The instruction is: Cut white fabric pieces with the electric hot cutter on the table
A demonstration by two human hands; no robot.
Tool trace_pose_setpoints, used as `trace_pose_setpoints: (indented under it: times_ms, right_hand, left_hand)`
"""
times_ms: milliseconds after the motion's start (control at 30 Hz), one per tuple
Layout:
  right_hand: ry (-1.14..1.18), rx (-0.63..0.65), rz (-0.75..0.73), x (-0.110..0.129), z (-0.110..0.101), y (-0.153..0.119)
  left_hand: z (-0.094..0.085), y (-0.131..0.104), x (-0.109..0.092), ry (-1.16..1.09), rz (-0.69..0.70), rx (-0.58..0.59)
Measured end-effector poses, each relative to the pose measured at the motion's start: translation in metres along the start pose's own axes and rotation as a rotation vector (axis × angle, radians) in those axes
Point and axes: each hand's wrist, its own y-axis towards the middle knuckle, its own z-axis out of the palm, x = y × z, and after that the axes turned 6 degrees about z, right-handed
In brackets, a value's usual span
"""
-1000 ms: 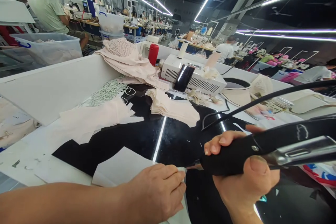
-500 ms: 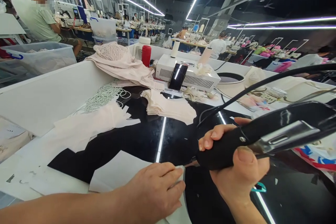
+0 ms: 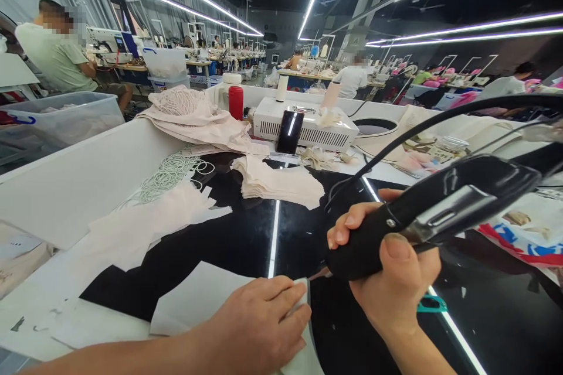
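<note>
My right hand is wrapped around a black corded hot knife, its thumb near a metal plate on the handle. The tool tilts down to the left, and its thin copper-coloured tip points at the edge of a white fabric piece. On that edge my left hand is closed, its fingers pressed together over the material. Whether the tip touches the edge, I cannot tell. The hand hides much of the piece, which lies on a glossy black board.
Beyond the hands sits a stack of cream fabric pieces. More pale fabric and green cord lie to the left. A white machine box, phone and red bottle stand behind. A black cable arches at right; a teal tool lies near my wrist.
The whole view has shifted slightly. The hot knife and my right hand sit a little further left in the picture. My left hand keeps its place on the white fabric piece.
</note>
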Motion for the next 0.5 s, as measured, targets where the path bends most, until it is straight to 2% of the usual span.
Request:
trace_pose_setpoints:
  times_ms: [233,500]
  right_hand:
    - [-0.021,0.022,-0.008,-0.0048,-0.0026,-0.0068]
    - [0.015,0.01,-0.007,-0.0027,0.002,-0.0047]
  left_hand:
    - [-0.0048,0.0075,0.0004,0.013,-0.028,-0.135]
    - [-0.0038,0.0079,0.0002,0.027,-0.018,-0.12]
